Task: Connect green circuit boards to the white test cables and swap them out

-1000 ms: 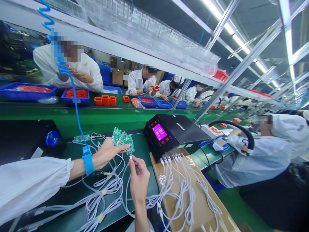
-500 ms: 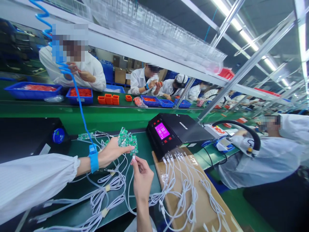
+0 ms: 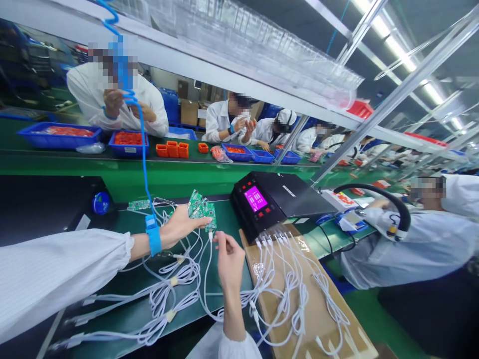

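gap between boards (image 3: 202, 212) and black box (image 3: 292, 197), cables (image 3: 187, 273) across bench (image 3: 226, 214)

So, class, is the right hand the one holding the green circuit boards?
No, the green circuit boards are gripped in the left hand.

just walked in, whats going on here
The person's left hand holds a fan of small green circuit boards. A slim white cable plug meets one board's lower edge, with the right hand close beside it; contact is unclear. To the right stands a black, box-shaped device, its magenta screen lit.
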